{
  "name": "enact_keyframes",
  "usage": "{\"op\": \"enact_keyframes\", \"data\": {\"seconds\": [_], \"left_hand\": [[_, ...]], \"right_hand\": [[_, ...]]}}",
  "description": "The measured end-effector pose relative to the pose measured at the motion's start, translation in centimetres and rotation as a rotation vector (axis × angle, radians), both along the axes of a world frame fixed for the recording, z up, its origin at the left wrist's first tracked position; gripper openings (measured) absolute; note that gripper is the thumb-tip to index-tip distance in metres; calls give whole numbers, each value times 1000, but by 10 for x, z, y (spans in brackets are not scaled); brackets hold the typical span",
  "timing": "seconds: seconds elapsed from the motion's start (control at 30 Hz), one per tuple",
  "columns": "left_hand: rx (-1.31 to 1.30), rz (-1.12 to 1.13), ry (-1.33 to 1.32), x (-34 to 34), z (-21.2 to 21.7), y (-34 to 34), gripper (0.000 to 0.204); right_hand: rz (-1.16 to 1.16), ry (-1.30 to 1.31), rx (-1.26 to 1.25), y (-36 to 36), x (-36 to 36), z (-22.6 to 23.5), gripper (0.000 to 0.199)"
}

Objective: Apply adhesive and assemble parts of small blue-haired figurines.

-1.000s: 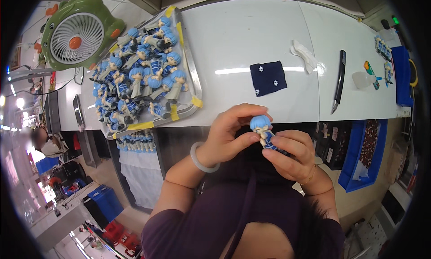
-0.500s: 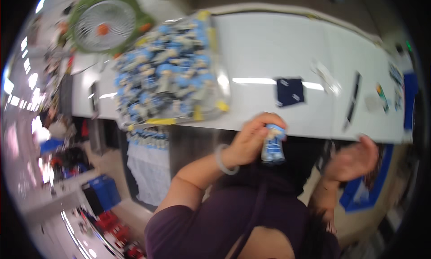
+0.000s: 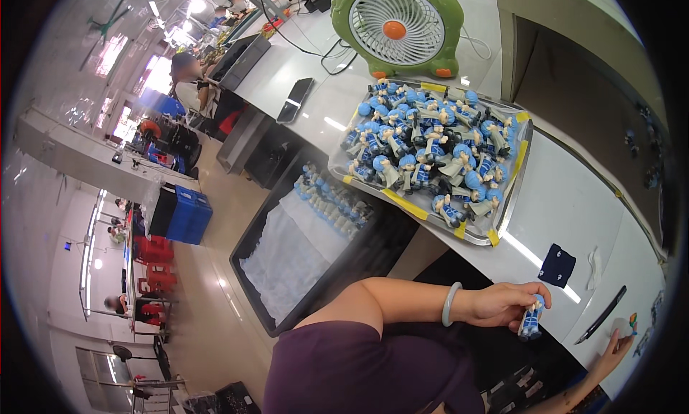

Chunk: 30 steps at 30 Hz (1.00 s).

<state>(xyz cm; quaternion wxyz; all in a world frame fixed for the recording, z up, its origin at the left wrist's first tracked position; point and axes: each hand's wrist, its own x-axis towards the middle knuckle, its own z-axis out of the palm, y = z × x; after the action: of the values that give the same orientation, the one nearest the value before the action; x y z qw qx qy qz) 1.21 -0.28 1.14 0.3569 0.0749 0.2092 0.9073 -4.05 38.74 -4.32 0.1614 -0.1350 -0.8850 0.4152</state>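
Left hand [image 3: 502,304] keeps its grip clamped on the blue-haired figurine [image 3: 532,318]; right hand [image 3: 616,346], grip apart, should steady it.

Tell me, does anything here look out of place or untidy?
The tray of blue-haired figurines overhangs the table edge above a lower tray, and its figures lie heaped in all directions. The left hand holds one figurine.

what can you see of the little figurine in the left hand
The small blue-haired toy figurine looks like moulded plastic, with a round blue head, a pale face and a dark blue outfit. It hangs tilted, head uppermost, pinched near the head by the fingers of the left hand, just off the edge of the white worktable.
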Motion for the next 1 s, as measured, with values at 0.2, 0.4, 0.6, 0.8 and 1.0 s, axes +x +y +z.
{"op": "enact_keyframes", "data": {"seconds": [0.2,0.4,0.6,0.8,1.0], "left_hand": [[-96,21,8,-6,3,-7,24],[-106,41,324,-5,8,-23,34],[-294,121,552,1,5,-12,28],[-450,227,826,0,-2,-13,25],[-500,274,752,2,0,-10,26]], "right_hand": [[26,2,-82,-17,1,5,35],[118,200,-247,-72,3,37,25],[240,154,-472,-122,46,70,30],[448,73,-660,-168,64,77,31],[644,-50,-615,-185,67,69,24]]}}
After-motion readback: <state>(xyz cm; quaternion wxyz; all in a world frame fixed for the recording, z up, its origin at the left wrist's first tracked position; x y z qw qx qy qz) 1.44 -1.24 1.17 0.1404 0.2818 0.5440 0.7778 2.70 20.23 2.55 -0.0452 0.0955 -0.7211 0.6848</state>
